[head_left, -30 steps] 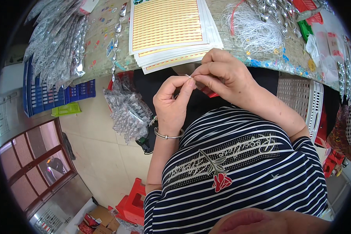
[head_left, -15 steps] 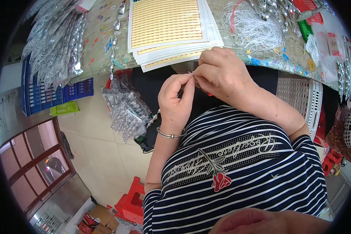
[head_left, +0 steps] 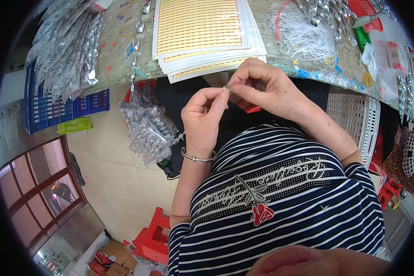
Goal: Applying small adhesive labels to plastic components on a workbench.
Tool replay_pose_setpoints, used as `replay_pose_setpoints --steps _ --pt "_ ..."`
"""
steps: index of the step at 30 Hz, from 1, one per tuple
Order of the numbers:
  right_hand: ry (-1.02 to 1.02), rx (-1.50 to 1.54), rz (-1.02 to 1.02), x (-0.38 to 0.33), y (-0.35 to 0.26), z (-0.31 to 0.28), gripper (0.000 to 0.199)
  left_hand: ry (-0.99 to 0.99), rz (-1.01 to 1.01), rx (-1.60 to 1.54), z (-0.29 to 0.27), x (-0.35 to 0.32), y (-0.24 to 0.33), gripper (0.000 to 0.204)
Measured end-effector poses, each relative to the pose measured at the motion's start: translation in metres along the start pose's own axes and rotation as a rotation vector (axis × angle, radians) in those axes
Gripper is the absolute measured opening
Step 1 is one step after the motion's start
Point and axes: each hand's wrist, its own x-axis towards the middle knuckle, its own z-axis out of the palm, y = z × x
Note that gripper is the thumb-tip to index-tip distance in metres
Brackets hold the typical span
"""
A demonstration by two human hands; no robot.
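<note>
Both hands meet just off the table's near edge, fingertips almost touching. My left hand [head_left: 204, 112] is closed in a pinch, thumb against forefinger, with a silver bangle [head_left: 197, 157] on its wrist. A tiny whitish or shiny piece shows at its fingertips, too small to name. My right hand [head_left: 267, 87] pinches at the same spot with thumb and forefinger; what lies between them is hidden. Just beyond the hands is a stack of white sheets [head_left: 207, 72] with yellow and red striped rows. Under the right hand shows a small red thing [head_left: 249, 107], partly covered.
White thin strings [head_left: 303, 39] lie in a bundle on the right of the table. Silver twisted strands in clear bags [head_left: 64, 50] hang over its left edge. Below are a blue basket [head_left: 50, 108], a white crate [head_left: 354, 110], a red stool [head_left: 154, 239] and bagged clear pieces [head_left: 149, 129].
My right hand has turned and its fingers have opened out somewhat, still pinching at the left fingertips. The left hand has shifted slightly left. More of the red thing shows.
</note>
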Motion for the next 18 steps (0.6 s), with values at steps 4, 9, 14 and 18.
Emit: replay_pose_setpoints --steps 4,9,14,18 --pt "-0.016 -0.11 -0.086 0.002 -0.001 0.001 0.008 0.005 0.04 0.06 0.0 0.002 -0.003 0.006" --pt "-0.031 -0.011 0.045 0.003 0.0 -0.001 0.008 -0.005 0.009 0.159 -0.001 0.001 -0.003 0.007" --pt "-0.068 0.275 0.116 0.006 -0.009 -0.004 0.009 -0.027 0.047 0.173 -0.003 0.0 -0.001 0.011" --pt "-0.077 0.401 0.092 0.009 -0.015 -0.011 0.011 -0.044 0.003 0.186 -0.008 -0.002 0.0 0.011"
